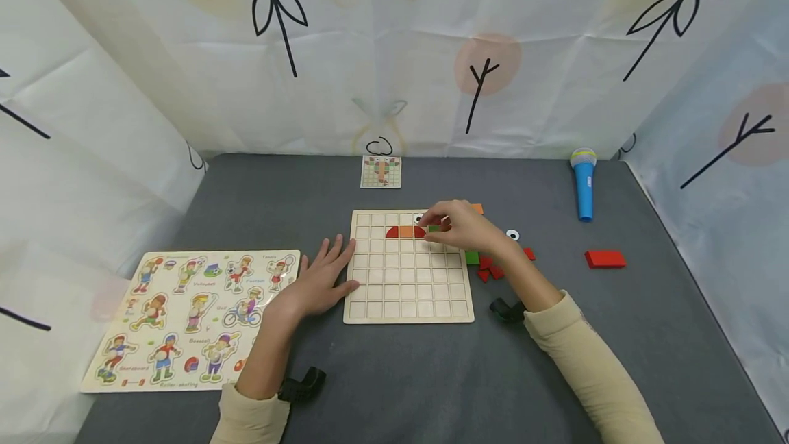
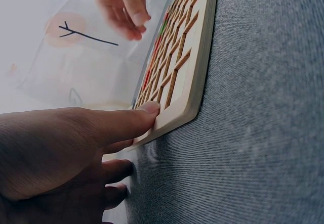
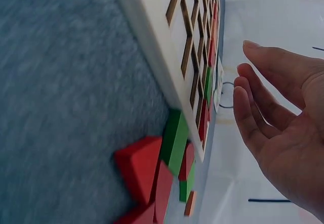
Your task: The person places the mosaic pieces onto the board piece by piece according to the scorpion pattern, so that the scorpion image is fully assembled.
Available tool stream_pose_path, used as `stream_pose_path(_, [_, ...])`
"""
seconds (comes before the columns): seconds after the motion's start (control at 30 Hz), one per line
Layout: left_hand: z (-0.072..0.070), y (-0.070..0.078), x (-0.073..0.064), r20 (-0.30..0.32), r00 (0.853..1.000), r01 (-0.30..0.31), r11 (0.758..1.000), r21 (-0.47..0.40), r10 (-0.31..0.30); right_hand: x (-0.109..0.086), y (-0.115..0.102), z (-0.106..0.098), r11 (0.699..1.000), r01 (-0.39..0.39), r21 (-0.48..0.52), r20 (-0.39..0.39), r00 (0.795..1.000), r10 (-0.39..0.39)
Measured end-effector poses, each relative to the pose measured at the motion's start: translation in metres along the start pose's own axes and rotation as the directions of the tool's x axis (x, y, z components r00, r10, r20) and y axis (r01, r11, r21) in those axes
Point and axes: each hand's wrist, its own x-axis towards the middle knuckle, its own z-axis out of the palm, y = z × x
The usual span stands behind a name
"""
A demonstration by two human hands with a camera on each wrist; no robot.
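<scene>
Left hand (image 1: 320,283) anchors, right hand (image 1: 459,225) hovers over the wooden grid board (image 1: 408,291)!

And that left hand sits at the board's 9 o'clock edge, thumb on the rim, likely to stop it sliding; loose red blocks (image 1: 485,262) wait around 3 o'clock, probably for easy right-hand reach, and the pattern card (image 1: 381,180) lies at 12, presumably for checking. To the fingers: the left ones spread wide, gripping nothing; at 1 o'clock the right ones curve loosely, a gap before the thumb, no piece visible between them, near the eye disc (image 1: 418,218) and a row of coloured pieces (image 1: 405,232).
</scene>
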Motion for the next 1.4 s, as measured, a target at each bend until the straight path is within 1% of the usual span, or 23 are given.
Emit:
stream_pose_path(0.07, [0.0, 0.0, 0.0, 0.0, 1.0, 0.001, 1.0, 0.001, -0.001, -0.007, 0.003, -0.004, 1.0, -0.009, 0.011, -0.011, 1.0, 0.009])
stream_pose_path(0.13, [0.0, -0.001, 0.001, 0.0, 1.0, 0.0, 1.0, 0.001, 0.0, -0.015, 0.006, -0.008, 1.0, -0.021, -0.002, -0.029, 0.999, 0.021])
stream_pose_path(0.33, [0.0, -0.001, 0.0, -0.002, 1.0, -0.005, 1.0, 0.003, 0.005, -0.04, 0.019, -0.019, 0.995, -0.091, -0.027, -0.076, 0.993, 0.089])
stream_pose_path(0.53, [0.0, -0.001, 0.0, -0.001, 1.0, 0.0, 1.0, 0.006, 0.0, -0.059, 0.034, -0.025, 0.991, -0.128, -0.04, -0.087, 0.988, 0.124])
stream_pose_path(0.7, [0.0, -0.001, 0.0, 0.0, 1.0, 0.0, 1.0, 0.001, 0.0, -0.069, 0.044, -0.028, 0.988, -0.14, -0.069, -0.084, 0.987, 0.134])
stream_pose_path(0.83, [0.001, -0.003, 0.001, -0.001, 1.0, -0.005, 1.0, -0.006, 0.005, -0.07, 0.049, -0.029, 0.984, -0.145, -0.1, -0.086, 0.987, 0.136])
stream_pose_path(1.0, [0.0, -0.002, 0.0, -0.007, 1.0, -0.007, 1.0, -0.009, 0.007, -0.061, 0.051, -0.029, 0.98, -0.148, -0.134, -0.071, 0.988, 0.14])
stream_pose_path(1.27, [0.0, -0.003, 0.0, -0.005, 1.0, -0.002, 1.0, -0.009, 0.002, -0.046, 0.055, -0.038, 0.975, -0.141, -0.174, 0.019, 0.989, 0.147])
stream_pose_path(1.4, [0.001, -0.003, 0.0, -0.006, 1.0, -0.002, 1.0, -0.007, 0.002, -0.043, 0.057, -0.041, 0.974, -0.13, -0.184, 0.054, 0.988, 0.142])
